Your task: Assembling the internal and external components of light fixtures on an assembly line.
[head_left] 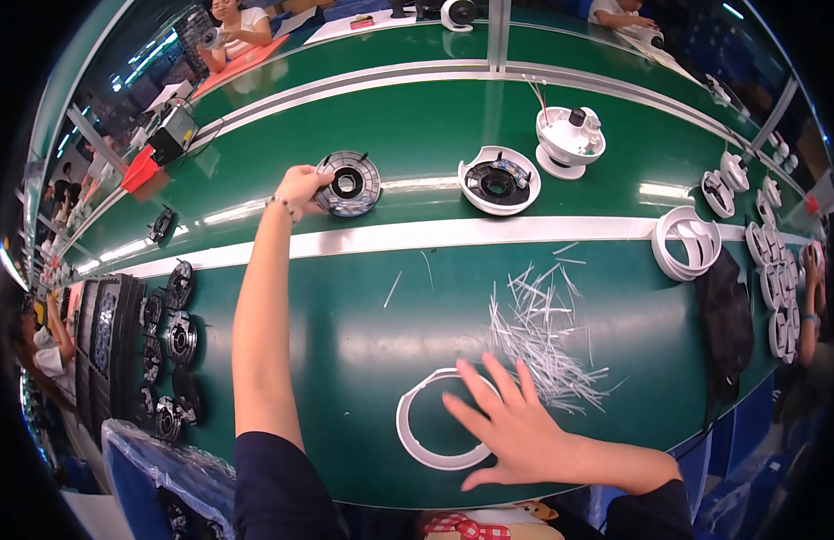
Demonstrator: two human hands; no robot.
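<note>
With arm stretched out, my left hand [302, 189] pinches the left edge of a round black part [367, 191], which has a pale-centred hole and small upright posts. It is over the far side of the green bench, by the white strip. My right hand [518, 434] is open, fingers spread, above the right side of a plain white ring [404, 421]. Whether its fingers touch the ring I cannot tell. Just beyond that hand lies a loose heap of thin white strips [543, 346].
A white bowl-shaped shell [500, 209] holds another black part. Behind it stands a white dome assembly [570, 148] with wires. White rings [685, 265] and a black cloth bag [725, 319] are at right. Several black parts [180, 337] sit beside black trays [109, 351] at left.
</note>
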